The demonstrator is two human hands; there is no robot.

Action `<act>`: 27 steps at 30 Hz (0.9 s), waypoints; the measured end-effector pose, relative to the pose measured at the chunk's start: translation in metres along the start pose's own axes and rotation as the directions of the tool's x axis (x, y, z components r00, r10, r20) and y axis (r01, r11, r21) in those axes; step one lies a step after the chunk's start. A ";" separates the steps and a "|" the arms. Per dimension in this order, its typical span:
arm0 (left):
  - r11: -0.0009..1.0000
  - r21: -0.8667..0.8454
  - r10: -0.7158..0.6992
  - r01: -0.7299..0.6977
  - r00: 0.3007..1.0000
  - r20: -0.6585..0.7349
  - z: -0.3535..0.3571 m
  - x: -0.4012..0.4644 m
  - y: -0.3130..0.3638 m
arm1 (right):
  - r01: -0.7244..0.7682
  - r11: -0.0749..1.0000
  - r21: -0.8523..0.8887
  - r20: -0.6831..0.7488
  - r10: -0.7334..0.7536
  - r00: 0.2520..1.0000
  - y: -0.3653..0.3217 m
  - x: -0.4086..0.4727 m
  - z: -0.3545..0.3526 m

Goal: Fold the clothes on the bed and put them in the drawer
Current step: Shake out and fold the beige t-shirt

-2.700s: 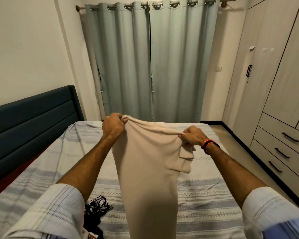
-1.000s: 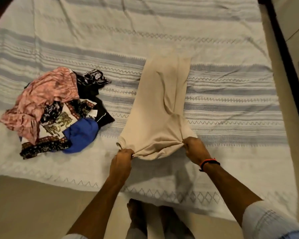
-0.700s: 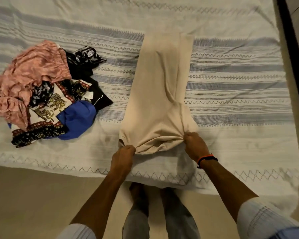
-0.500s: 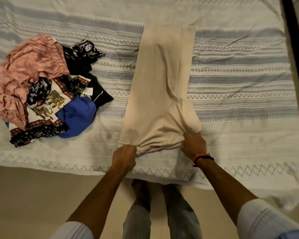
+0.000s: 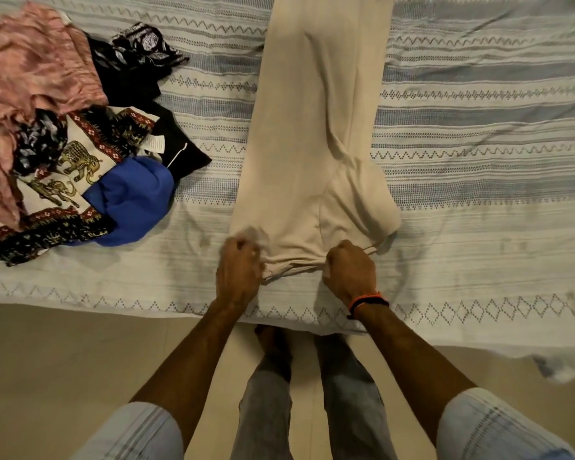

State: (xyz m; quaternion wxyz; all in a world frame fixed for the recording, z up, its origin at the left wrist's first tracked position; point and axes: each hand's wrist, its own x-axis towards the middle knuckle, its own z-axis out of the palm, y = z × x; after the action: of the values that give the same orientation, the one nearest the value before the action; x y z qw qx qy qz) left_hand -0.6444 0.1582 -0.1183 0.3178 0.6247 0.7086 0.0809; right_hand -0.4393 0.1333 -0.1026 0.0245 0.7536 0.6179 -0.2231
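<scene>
Beige garment (image 5: 312,134), flat on bed (image 5: 478,134); near edge gripped by left hand (image 5: 238,277) and right hand (image 5: 349,272), fingers closed; clothes pile (image 5: 63,137) left of fingers.

Warm, dim indoor light falls from above and gives everything a yellowish cast. The bed (image 5: 478,161) is evenly lit, without glare. Soft shadows lie on the sheet just beside the beige garment (image 5: 312,144), darkest under its near hem, between the two wrists. The left hand (image 5: 238,273) is smeared by motion blur, its knuckles ghosted; the right hand (image 5: 351,272) is sharper. The wide lens bows the bed's near edge, and detail softens toward the frame's corners.
</scene>
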 end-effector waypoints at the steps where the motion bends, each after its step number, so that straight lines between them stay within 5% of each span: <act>1: 0.996 -0.013 -0.086 0.085 0.994 -0.073 0.000 0.002 0.000 | -0.231 0.954 0.189 -0.026 0.240 0.970 -0.008 -0.002 0.001; 3: 0.962 0.017 -0.268 0.274 0.953 -0.143 0.001 0.004 -0.001 | -0.638 0.513 0.574 0.233 0.645 0.728 -0.019 -0.002 0.011; 5: 0.888 -0.069 -0.460 0.455 0.882 -0.104 -0.001 0.008 -0.001 | -0.716 0.176 0.676 0.423 0.703 0.572 -0.016 -0.001 0.039; 11: 0.696 -0.335 -0.618 0.635 0.767 0.170 0.005 0.014 -0.012 | -0.551 -0.340 0.762 0.641 0.517 0.567 -0.047 0.014 0.039; 18: 0.707 -0.266 -0.651 0.655 0.750 0.117 0.003 0.003 -0.012 | -0.618 -0.268 0.739 0.629 0.604 0.490 -0.037 -0.014 0.054; 25: 0.505 -0.406 -0.709 0.762 0.634 0.309 0.015 -0.010 0.012 | -0.593 -0.196 0.781 0.541 0.687 0.486 -0.022 -0.009 0.042; 27: 0.585 -0.309 -0.730 0.750 0.653 0.202 0.017 -0.009 0.013 | -0.649 -0.122 0.751 0.542 0.676 0.500 -0.019 -0.009 0.043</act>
State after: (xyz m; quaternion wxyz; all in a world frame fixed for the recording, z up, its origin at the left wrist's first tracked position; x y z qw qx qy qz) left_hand -0.6239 0.1476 -0.1214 0.4515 0.2042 0.8668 0.0551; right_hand -0.4711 0.1162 -0.1336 -0.3001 0.8244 -0.0914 -0.4711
